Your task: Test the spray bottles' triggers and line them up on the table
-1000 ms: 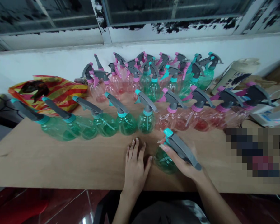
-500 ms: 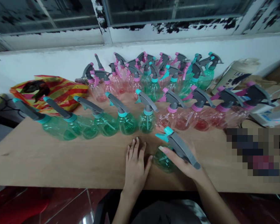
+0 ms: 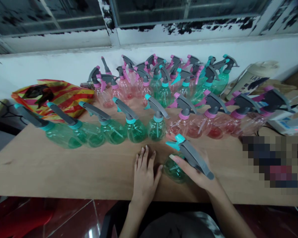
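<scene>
My right hand [image 3: 192,170] is wrapped round a green spray bottle [image 3: 175,169], its thumb across the front and its far fingers hidden behind. The bottle has a grey head with a turquoise nozzle and trigger, and stands near the table's front edge. Flat on the wood to its left lies my left hand [image 3: 146,172], fingers spread, thumb tip close to the bottle. Just beyond my hands runs a row of spray bottles: green ones with turquoise collars [image 3: 135,130] on the left, clear pinkish ones with pink collars [image 3: 180,125] on the right.
More pink and green spray bottles [image 3: 164,94] crowd the back of the wooden table [image 3: 64,175] by the wall. A red-and-yellow plastic bag [image 3: 72,96] lies at the back left. A pale printed bag [image 3: 253,77] and a white device [image 3: 286,122] sit at the right.
</scene>
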Motion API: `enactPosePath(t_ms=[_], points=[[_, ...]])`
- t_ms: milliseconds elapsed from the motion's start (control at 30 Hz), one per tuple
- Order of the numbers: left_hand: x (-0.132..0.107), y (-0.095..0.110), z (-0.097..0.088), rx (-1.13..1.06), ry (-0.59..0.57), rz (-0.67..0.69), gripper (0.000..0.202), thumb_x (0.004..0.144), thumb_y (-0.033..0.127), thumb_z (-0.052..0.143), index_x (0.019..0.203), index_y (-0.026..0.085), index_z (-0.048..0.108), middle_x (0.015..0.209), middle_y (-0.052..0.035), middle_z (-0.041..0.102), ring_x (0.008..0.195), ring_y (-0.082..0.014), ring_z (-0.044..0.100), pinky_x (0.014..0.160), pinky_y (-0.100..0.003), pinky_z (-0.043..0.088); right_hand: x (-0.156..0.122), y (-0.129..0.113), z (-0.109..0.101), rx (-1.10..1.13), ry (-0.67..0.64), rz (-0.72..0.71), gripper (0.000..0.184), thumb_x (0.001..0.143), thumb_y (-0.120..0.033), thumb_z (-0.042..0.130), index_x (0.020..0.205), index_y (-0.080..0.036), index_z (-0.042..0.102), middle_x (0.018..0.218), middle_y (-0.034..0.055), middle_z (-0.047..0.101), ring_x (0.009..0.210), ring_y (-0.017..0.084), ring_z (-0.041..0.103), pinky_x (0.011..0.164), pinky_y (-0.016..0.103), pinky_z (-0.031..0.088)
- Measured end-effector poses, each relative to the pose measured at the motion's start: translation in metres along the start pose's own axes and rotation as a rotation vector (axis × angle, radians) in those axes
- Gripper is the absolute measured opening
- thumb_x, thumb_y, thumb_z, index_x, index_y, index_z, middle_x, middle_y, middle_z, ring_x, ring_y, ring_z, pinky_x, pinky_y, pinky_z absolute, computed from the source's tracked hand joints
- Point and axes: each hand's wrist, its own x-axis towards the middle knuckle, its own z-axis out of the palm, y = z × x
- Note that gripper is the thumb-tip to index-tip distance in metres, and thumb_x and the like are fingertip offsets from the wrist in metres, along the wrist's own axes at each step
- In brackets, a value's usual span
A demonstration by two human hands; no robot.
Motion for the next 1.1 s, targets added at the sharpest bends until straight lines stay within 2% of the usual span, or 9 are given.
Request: enactPosePath(t_ms=[167,400,533,667,767,833,933,1000,1100], points=[[0.0003,0.0,-0.0004,0.016,-0.006,0.003,0.043,0.096,0.032,0.05,0.135,0.014,0.049,0.148,-0.019,0.044,0.14,-0.031,0.038,0.11,-0.053,0.037,-0.0015,0.0026,0.001,0.02,-0.011,0.005,0.032,0.09,-0.026,0.058,0.122,-0.029,0.061,0.112,0.0037,0.072,0.111,0.023,0.066,0.097,0.039,0.054],[-0.0001,0.0003,-0.0004,0.012,-0.001,0.005,0.043,0.095,0.031,0.051,0.135,0.013,0.049,0.149,-0.0185,0.044,0.14,-0.0309,0.038,0.11,-0.053,0.037,-0.0031,0.0042,0.0019,0.043,-0.016,0.019,0.033,0.091,-0.024,0.056,0.123,-0.03,0.06,0.121,0.0029,0.069,0.118,0.023,0.062,0.102,0.043,0.05],[-0.0006,0.0004,0.0003,0.016,-0.002,-0.002,0.043,0.095,0.031,0.05,0.135,0.014,0.049,0.149,-0.0183,0.044,0.14,-0.0309,0.037,0.11,-0.052,0.038,-0.0025,0.0024,0.0033,0.027,0.025,0.017,0.023,0.089,-0.027,0.059,0.111,-0.028,0.065,0.109,0.0032,0.073,0.106,0.023,0.068,0.099,0.043,0.052],[-0.0008,0.0002,0.0,0.019,-0.007,0.006,0.043,0.095,0.03,0.051,0.134,0.012,0.05,0.149,-0.0196,0.043,0.14,-0.0315,0.036,0.11,-0.052,0.037,-0.0007,0.0022,0.0046,0.024,0.073,0.011,0.007,0.089,-0.025,0.06,0.094,-0.026,0.065,0.09,0.0011,0.075,0.094,0.02,0.071,0.091,0.038,0.056],[-0.0007,0.0,-0.0005,0.019,-0.008,0.01,0.043,0.095,0.03,0.051,0.133,0.011,0.05,0.148,-0.0211,0.043,0.14,-0.0326,0.037,0.11,-0.053,0.037,0.0002,0.0031,0.0044,0.027,0.07,-0.003,0.005,0.088,-0.026,0.061,0.089,-0.026,0.066,0.085,0.0004,0.074,0.088,0.02,0.072,0.085,0.035,0.058],[-0.0005,0.0,-0.0007,0.016,-0.013,0.006,0.043,0.095,0.031,0.051,0.134,0.012,0.05,0.148,-0.0209,0.043,0.14,-0.0324,0.037,0.11,-0.053,0.036,0.0001,0.0034,0.0036,0.035,0.048,0.001,0.01,0.088,-0.028,0.062,0.097,-0.026,0.067,0.094,0.0022,0.075,0.093,0.021,0.072,0.088,0.036,0.057],[-0.0003,0.0002,-0.0009,0.01,-0.024,0.001,0.043,0.095,0.031,0.051,0.134,0.013,0.049,0.149,-0.0197,0.043,0.141,-0.0316,0.036,0.111,-0.053,0.036,-0.0009,0.003,0.0022,0.041,0.005,0.012,0.029,0.089,-0.027,0.061,0.117,-0.026,0.063,0.114,0.0053,0.072,0.111,0.024,0.066,0.096,0.039,0.054],[-0.0004,0.0004,-0.0011,0.005,-0.021,0.002,0.043,0.096,0.031,0.05,0.135,0.014,0.048,0.149,-0.019,0.043,0.141,-0.031,0.036,0.111,-0.053,0.036,-0.0017,0.0029,0.0016,0.036,-0.003,0.015,0.034,0.089,-0.027,0.06,0.123,-0.027,0.06,0.118,0.0055,0.071,0.115,0.024,0.064,0.099,0.04,0.052],[-0.0004,0.0004,-0.0014,0.001,-0.019,-0.001,0.043,0.096,0.032,0.048,0.136,0.014,0.047,0.149,-0.0187,0.043,0.141,-0.031,0.036,0.111,-0.054,0.036,-0.0028,0.0037,0.0015,0.009,0.024,0.011,0.034,0.088,-0.027,0.061,0.122,-0.028,0.061,0.116,0.0052,0.071,0.113,0.025,0.065,0.098,0.04,0.053]])
